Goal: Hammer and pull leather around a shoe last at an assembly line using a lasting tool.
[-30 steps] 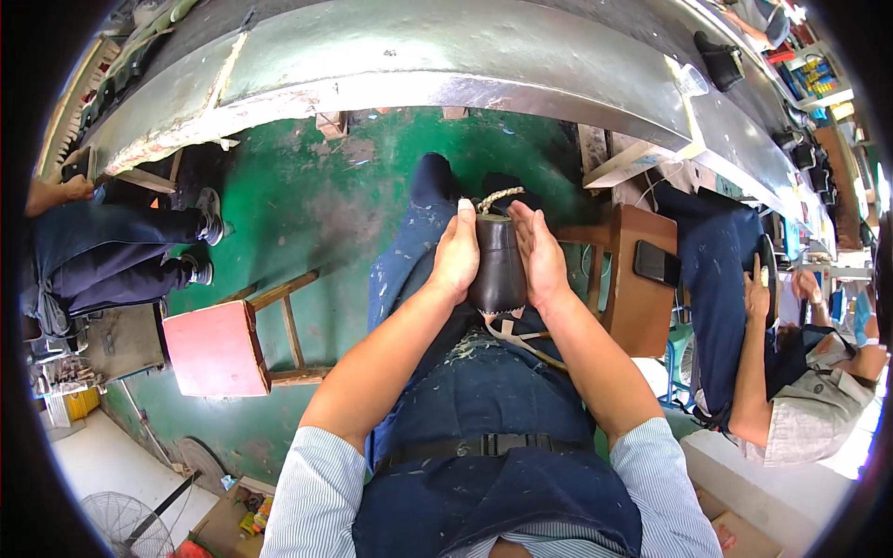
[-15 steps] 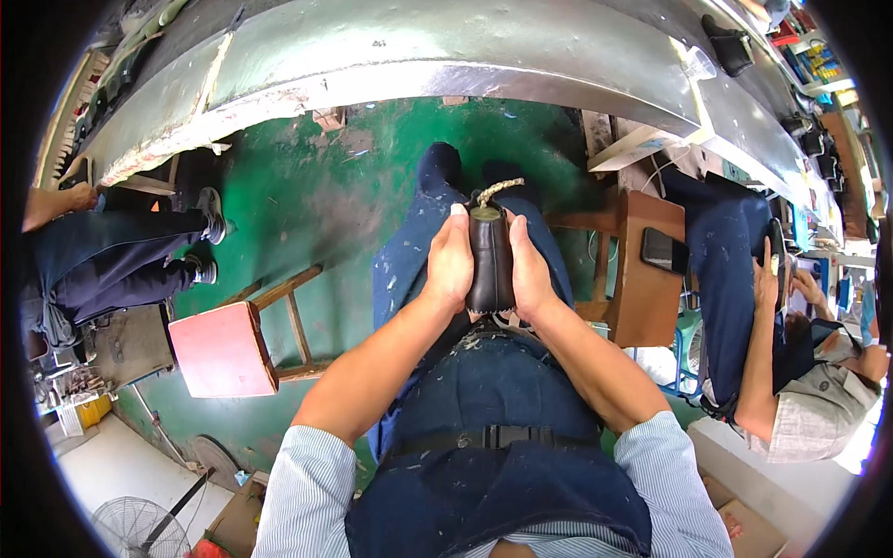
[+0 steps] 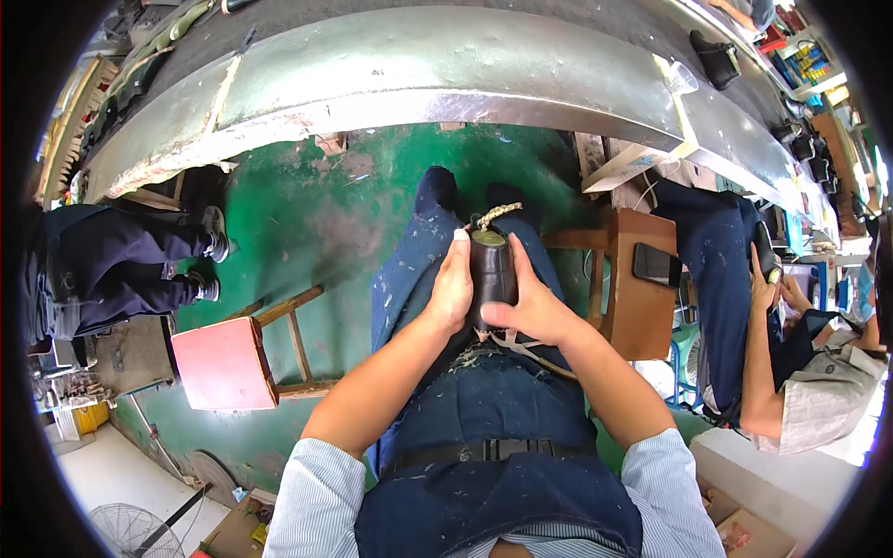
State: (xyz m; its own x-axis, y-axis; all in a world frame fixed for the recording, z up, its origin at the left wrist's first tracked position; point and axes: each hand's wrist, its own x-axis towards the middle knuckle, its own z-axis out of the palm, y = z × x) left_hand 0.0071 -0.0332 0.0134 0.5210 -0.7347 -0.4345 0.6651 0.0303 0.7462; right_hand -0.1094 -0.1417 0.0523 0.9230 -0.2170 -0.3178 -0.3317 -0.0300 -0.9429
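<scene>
On my lap stands a black leather shoe upper [image 3: 491,279], pulled over a greenish last [image 3: 487,239]. A braided cord [image 3: 499,215] rises from the top of that last. My left hand [image 3: 452,288] is wrapped along the upper's left side, fingers pressed to the leather. My right hand [image 3: 538,302] grips the opposite side, its thumb lying across the lower front of the upper. Just below the shoe, a pale strap or band [image 3: 528,350] rests over my dark blue apron [image 3: 493,391]. What lies under the shoe is hidden.
A metal-topped workbench [image 3: 446,56] curves across the far side. A pink-topped stool [image 3: 225,365] stands left; a brown seat [image 3: 642,321] with a phone [image 3: 657,265] on it is at right. One person sits right, handling a black shoe [image 3: 766,253]; another's legs [image 3: 139,246] show left.
My right thumb has moved across the lower front of the shoe upper. Both hands keep hold of it. The pale strap below now shows more, and the view has tilted slightly.
</scene>
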